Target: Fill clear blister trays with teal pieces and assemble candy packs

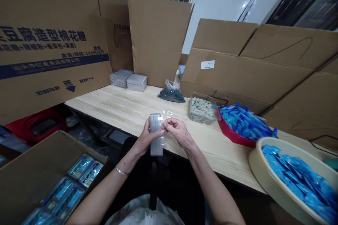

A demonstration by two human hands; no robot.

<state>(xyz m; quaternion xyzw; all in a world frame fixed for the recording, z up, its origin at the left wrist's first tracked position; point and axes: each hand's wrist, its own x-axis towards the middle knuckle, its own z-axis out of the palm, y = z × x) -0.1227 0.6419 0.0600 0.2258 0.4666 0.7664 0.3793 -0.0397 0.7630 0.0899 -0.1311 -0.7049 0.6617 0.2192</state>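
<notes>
My left hand [146, 137] is wrapped round a clear plastic box [156, 134], holding it upright over the near edge of the wooden table [124, 107]. My right hand [177, 130] is closed in a pinch against the box's right side near its top; what the fingertips hold is too small to name. A thin bracelet sits on my left wrist. Both hands hover just above the table's front edge.
A cream basin [266, 179] and a red tray [232, 135] hold several blue sachets at the right. A clear tub of small pieces [202, 110], a dark bag [171, 94] and two white boxes [136, 82] stand further back. A carton of packed boxes [39, 168] sits lower left. Cardboard sheets surround the table.
</notes>
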